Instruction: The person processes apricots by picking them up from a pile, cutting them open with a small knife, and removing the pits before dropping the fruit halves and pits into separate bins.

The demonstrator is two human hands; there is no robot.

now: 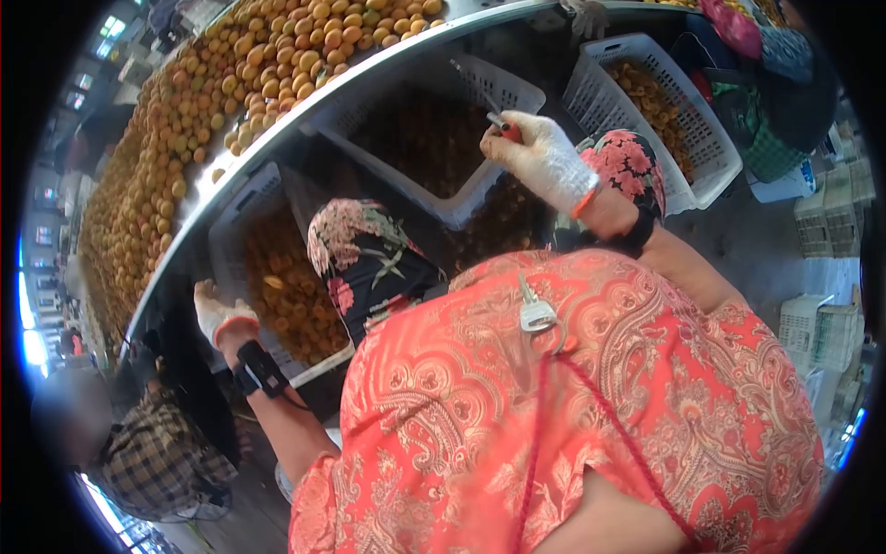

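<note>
The right hand (544, 159) pinches the tool (510, 132) up over the middle crate (449, 212), and it looks light and hard, best held by its red part, while the left hand (220, 312) is beside the left crate (325, 366), maybe holding something, I cannot tell.

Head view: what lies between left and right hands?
In the head view, from left hand to right hand: the left crate, a floral-clad knee, then part of the middle crate.
</note>
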